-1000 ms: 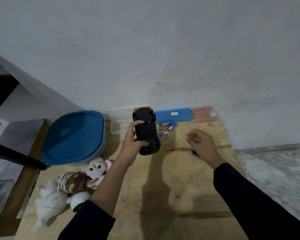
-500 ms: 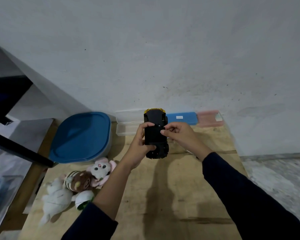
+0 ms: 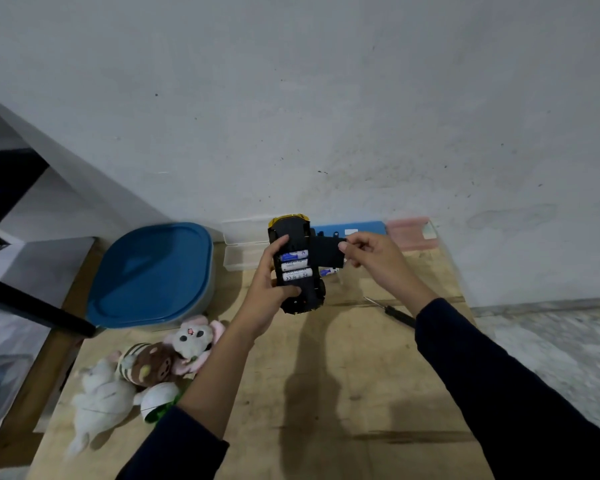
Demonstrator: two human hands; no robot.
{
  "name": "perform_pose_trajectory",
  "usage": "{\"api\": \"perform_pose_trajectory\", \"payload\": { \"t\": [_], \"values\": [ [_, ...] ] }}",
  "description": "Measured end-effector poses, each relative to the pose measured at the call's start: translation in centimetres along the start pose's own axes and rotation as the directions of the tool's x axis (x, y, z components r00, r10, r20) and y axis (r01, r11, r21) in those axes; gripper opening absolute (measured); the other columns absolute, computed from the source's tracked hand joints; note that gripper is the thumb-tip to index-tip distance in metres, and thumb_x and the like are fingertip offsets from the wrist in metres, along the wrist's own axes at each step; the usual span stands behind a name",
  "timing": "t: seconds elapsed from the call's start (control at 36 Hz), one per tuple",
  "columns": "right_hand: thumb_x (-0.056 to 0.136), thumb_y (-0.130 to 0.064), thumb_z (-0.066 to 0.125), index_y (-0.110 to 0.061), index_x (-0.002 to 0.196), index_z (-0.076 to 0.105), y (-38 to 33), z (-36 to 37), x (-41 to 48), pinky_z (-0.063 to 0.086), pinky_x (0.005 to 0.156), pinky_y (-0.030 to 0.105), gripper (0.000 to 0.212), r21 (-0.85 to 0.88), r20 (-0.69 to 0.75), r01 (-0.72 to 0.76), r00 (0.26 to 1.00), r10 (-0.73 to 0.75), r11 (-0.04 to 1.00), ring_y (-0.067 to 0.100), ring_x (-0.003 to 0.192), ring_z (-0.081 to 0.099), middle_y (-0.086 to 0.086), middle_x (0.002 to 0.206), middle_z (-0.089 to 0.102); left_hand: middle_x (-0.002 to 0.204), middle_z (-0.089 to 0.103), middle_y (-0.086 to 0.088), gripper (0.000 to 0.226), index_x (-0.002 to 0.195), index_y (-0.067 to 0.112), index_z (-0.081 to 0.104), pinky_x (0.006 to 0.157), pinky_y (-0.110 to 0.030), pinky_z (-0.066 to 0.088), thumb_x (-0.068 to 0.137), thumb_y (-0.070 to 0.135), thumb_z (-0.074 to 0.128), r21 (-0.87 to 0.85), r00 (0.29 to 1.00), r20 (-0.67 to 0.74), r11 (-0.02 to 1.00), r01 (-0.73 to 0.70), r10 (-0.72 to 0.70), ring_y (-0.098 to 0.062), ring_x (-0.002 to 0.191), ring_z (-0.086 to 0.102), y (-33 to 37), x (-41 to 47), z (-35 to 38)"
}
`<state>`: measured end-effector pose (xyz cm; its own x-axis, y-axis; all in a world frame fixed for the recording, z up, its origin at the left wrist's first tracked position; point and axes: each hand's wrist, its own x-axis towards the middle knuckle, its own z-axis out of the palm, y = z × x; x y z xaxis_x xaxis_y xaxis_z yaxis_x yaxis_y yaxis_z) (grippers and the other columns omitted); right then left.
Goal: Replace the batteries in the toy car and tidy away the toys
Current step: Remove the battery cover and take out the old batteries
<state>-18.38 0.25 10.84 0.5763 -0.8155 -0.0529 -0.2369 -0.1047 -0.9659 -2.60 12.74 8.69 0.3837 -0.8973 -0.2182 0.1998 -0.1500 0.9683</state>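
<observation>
A: Toy car (image 3: 297, 268), black plastic underside up with a yellow body edge showing at the far end, is held above the plywood table (image 3: 326, 393) in the left hand (image 3: 274, 292), thumb and fingers clamped around its sides. Three white cylindrical batteries (image 3: 296, 265) sit in its open bay.

B: How would it handle?

A: Probably light and stiff; the smooth shell could slip, so holding it by the flanks looks sound. The batteries may drop out if it tips.

B: And around it, from the left?

A: A blue-lidded tub (image 3: 151, 271), a heap of plush toys (image 3: 142, 368), then clear plastic boxes (image 3: 245, 252) by the wall. The right hand (image 3: 371, 261) pinches the flat black battery cover (image 3: 328, 251) just beside the car. A loose battery (image 3: 329, 271) lies behind, a dark-handled screwdriver (image 3: 390, 311) farther right. Nothing blocks the bay.
</observation>
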Motion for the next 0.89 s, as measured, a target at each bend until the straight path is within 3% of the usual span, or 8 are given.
{"api": "perform_pose_trajectory", "payload": {
  "t": [0.08,0.19,0.28,0.47,0.61,0.69,0.78,0.89],
  "values": [
    [0.09,-0.013,0.06,-0.01,0.08,0.062,1.6,-1.4,-0.5,0.04,0.054,0.007,0.011,-0.015,-0.047,-0.047,0.998,0.047,0.999,0.0,0.053,0.05,0.0,0.065,0.053,0.122,0.051,-0.002,0.091,0.126,0.043,0.045,0.079,-0.039,0.054,0.073,-0.03,0.047,-0.033,0.999,-0.051,0.999,0.006,-0.007,-0.023,0.102,0.058,-0.1,0.1,-0.9],
    [0.089,-0.009,0.059,-0.014,0.061,0.051,6.0,-2.1,-1.9,0.033,0.052,0.017,0.03,-0.155,-0.055,-0.151,0.988,0.144,0.976,0.0,0.048,0.042,-0.001,0.057,0.046,0.118,0.055,0.0,0.09,0.128,0.039,0.044,0.076,-0.031,0.056,0.072,-0.031,0.046,-0.078,0.994,-0.111,0.997,-0.012,0.003,-0.017,0.098,0.06,-0.3,0.2,-2.2],
    [0.089,-0.008,0.06,-0.011,0.06,0.048,9.9,-1.7,-3.3,0.031,0.056,0.024,0.031,-0.212,-0.023,-0.245,0.969,0.245,0.946,0.013,0.057,0.04,0.004,0.06,0.044,0.121,0.054,-0.002,0.091,0.125,0.042,0.047,0.079,-0.034,0.054,0.07,-0.031,0.047,-0.104,0.99,-0.144,0.994,-0.025,0.01,-0.019,0.1,0.06,-0.6,0.2,-3.0],
    [0.089,-0.008,0.059,-0.014,0.053,0.041,13.8,0.2,-4.3,0.03,0.054,0.025,0.041,-0.238,-0.004,-0.384,0.919,0.395,0.892,0.014,0.055,0.037,0.002,0.056,0.041,0.122,0.054,-0.002,0.091,0.127,0.039,0.046,0.089,-0.044,0.051,0.07,-0.031,0.046,-0.114,0.984,-0.177,0.993,-0.021,0.001,-0.025,0.109,0.055,-0.9,0.1,-3.8],
    [0.09,-0.012,0.057,-0.011,0.06,0.045,13.7,1.2,-3.8,0.033,0.049,0.011,0.033,-0.345,-0.042,-0.388,0.916,0.399,0.855,0.012,0.058,0.04,0.003,0.06,0.044,0.122,0.054,-0.003,0.091,0.128,0.037,0.045,0.092,-0.047,0.05,0.07,-0.033,0.046,-0.116,0.983,-0.186,0.993,-0.011,-0.011,-0.026,0.108,0.055,-1.1,0.0,-3.6],
    [0.089,-0.012,0.059,-0.003,0.07,0.057,13.6,1.5,-3.6,0.035,0.051,0.009,0.022,-0.354,-0.054,-0.392,0.915,0.4,0.849,0.015,0.067,0.048,0.009,0.07,0.055,0.119,0.055,-0.002,0.091,0.128,0.036,0.045,0.088,-0.044,0.052,0.07,-0.033,0.046,-0.109,0.982,-0.188,0.994,0.003,-0.024,-0.022,0.103,0.058,-1.2,-0.1,-3.4],
    [0.087,-0.009,0.062,0.0,0.079,0.059,13.6,1.8,-3.4,0.034,0.054,0.01,0.013,-0.308,-0.076,-0.394,0.918,0.39,0.866,0.016,0.073,0.051,0.007,0.073,0.056,0.118,0.055,-0.002,0.091,0.129,0.036,0.045,0.083,-0.04,0.054,0.069,-0.033,0.047,-0.094,0.982,-0.187,0.995,0.009,-0.027,-0.018,0.097,0.061,-1.3,-0.2,-3.1],
    [0.082,-0.005,0.068,-0.005,0.086,0.054,13.3,1.9,-3.4,0.037,0.051,0.009,0.014,-0.217,-0.104,-0.446,0.895,0.433,0.868,0.007,0.064,0.047,-0.002,0.069,0.051,0.117,0.054,-0.001,0.091,0.128,0.037,0.045,0.083,-0.038,0.054,0.069,-0.032,0.047,-0.079,0.984,-0.173,0.997,0.016,-0.03,-0.016,0.096,0.062,-1.1,-0.1,-2.6]
  ]
}}
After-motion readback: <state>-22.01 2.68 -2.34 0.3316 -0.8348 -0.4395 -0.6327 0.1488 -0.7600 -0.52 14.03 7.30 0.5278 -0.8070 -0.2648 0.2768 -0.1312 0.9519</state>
